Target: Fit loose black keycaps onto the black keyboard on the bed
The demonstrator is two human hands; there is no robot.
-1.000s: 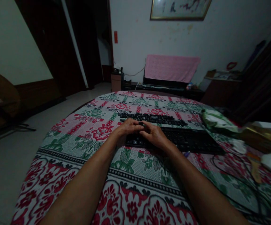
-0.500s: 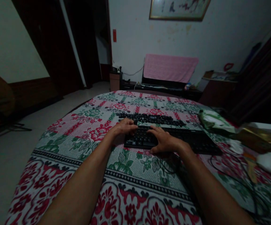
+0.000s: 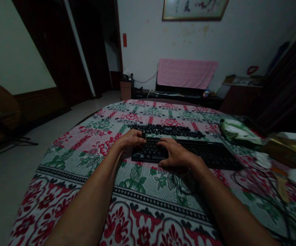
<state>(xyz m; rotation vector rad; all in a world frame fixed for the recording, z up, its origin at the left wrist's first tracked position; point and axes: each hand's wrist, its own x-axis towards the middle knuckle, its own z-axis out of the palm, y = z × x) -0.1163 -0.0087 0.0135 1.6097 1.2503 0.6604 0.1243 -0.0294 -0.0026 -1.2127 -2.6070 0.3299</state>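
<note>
A black keyboard lies on the patterned tablecloth in front of me, keys showing at its left end and its right part too dark to make out fully. Over its upper left corner, my left hand is closed, thumb and fingers pinching a small dark piece that looks like a keycap. My right hand rests across the middle of the keyboard, fingers spread on the keys and thumb by the front edge. Just behind the keyboard runs a long band of loose black keycaps.
A black cable loops over the tablecloth on the right. Beyond it are a green and white packet, a golden box, crumpled white tissue and a brush. A pink cloth hangs at the far wall.
My left hand has shifted a little left with the small dark piece. My right hand has also slid slightly left over the keys. The view has moved slightly.
</note>
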